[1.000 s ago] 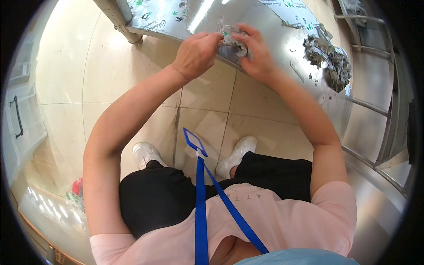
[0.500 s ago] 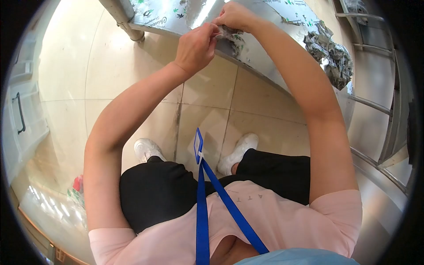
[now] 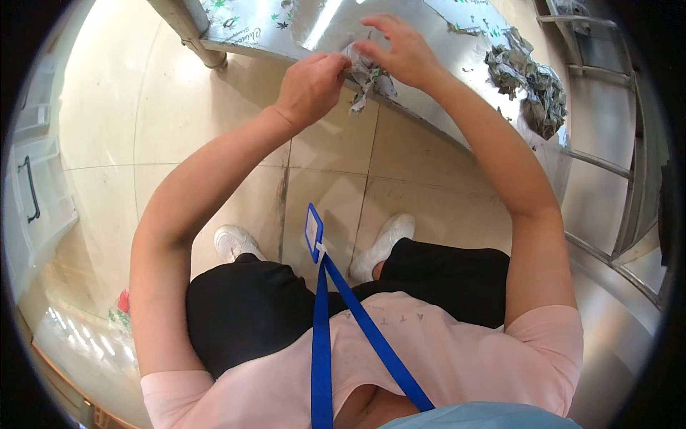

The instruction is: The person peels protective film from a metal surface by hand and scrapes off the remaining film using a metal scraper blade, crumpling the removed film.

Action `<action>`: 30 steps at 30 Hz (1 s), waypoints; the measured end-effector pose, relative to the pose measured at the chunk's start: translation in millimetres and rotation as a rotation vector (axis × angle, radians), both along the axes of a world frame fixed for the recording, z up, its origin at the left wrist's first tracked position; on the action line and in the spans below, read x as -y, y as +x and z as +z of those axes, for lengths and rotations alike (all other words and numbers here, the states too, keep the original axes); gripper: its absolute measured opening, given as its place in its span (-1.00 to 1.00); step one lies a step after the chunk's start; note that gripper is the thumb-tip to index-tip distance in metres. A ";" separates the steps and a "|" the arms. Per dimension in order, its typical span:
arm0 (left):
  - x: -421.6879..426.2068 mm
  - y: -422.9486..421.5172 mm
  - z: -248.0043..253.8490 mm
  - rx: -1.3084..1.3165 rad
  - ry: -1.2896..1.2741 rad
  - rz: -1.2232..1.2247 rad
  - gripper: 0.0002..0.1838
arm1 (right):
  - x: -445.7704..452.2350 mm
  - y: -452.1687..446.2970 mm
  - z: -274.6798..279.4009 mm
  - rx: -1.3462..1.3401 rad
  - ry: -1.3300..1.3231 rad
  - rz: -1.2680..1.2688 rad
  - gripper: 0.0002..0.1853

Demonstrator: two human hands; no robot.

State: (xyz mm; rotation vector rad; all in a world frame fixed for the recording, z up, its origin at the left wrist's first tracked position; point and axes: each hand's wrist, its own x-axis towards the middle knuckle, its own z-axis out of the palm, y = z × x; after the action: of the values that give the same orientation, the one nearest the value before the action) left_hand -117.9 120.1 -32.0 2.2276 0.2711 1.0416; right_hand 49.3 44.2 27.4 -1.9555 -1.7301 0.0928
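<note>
At the edge of a metal shelf (image 3: 436,89), my left hand (image 3: 314,84) is closed, pinching a crumpled piece of printed film (image 3: 364,80) that hangs over the edge. My right hand (image 3: 406,56) is just right of it, with fingers apart and the index finger and thumb near the film's top. Leaf-patterned printed film (image 3: 246,25) covers the shelf's left part, and another sheet (image 3: 475,14) lies at the back. A heap of crumpled grey film (image 3: 532,86) sits at the right end, with small scraps near it.
A metal leg (image 3: 193,36) supports the shelf on the left. Metal rack bars (image 3: 600,164) stand at the right. A clear plastic bin with a black handle (image 3: 30,189) is at the far left. My white shoes (image 3: 236,243) are on the tiled floor.
My right hand reached across the shelf, then drew back to the right, its fingers now spread. My left hand is slightly lower than half a second ago, and the film hangs further down.
</note>
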 end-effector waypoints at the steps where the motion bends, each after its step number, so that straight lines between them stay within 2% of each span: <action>1: -1.4 -0.3 2.9 -0.002 -0.016 0.013 -0.90 | 0.0 -0.6 -2.2 -0.013 -0.019 0.101 -0.66; 3: -1.4 -1.6 2.2 0.001 -0.064 0.021 -0.89 | -1.3 -1.3 -6.3 -0.040 -0.053 0.303 -0.67; 6: -1.5 -2.1 -1.0 0.009 -0.113 0.013 -0.89 | -2.9 4.7 0.2 -0.020 -0.281 0.417 -0.83; 12: 9.1 -1.7 7.1 0.029 0.021 -0.051 -0.87 | 27.5 -2.0 -4.0 -0.029 -0.112 0.341 -0.94; 18: 28.5 -4.0 8.7 0.063 0.029 -0.139 -0.83 | 50.3 -5.9 2.7 0.034 -0.086 0.365 -0.94; 19: 25.0 -6.8 6.0 0.012 0.020 -0.135 -0.75 | 49.5 -7.3 4.1 0.021 -0.073 0.350 -0.95; 22: 7.2 -4.7 5.4 0.079 0.007 -0.016 -0.63 | 49.6 -13.6 10.2 0.006 -0.075 0.311 -0.95; 23: -1.0 -5.2 5.4 -0.030 0.031 -0.077 -0.51 | 50.4 -15.1 13.9 0.023 -0.095 0.313 -0.95; 26: -7.6 -3.6 7.6 -0.145 0.171 -0.153 -0.49 | 55.8 -17.4 23.6 0.073 -0.127 0.322 -0.95; 30: 7.7 4.9 2.3 -0.146 0.137 -0.196 -0.51 | 68.0 -24.8 36.0 0.141 -0.186 0.331 -0.94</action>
State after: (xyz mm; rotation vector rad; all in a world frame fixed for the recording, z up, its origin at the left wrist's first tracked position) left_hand -113.0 112.4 -29.7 2.4021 0.0432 0.8158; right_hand 24.6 -23.8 63.4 -1.8188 -2.1974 0.2457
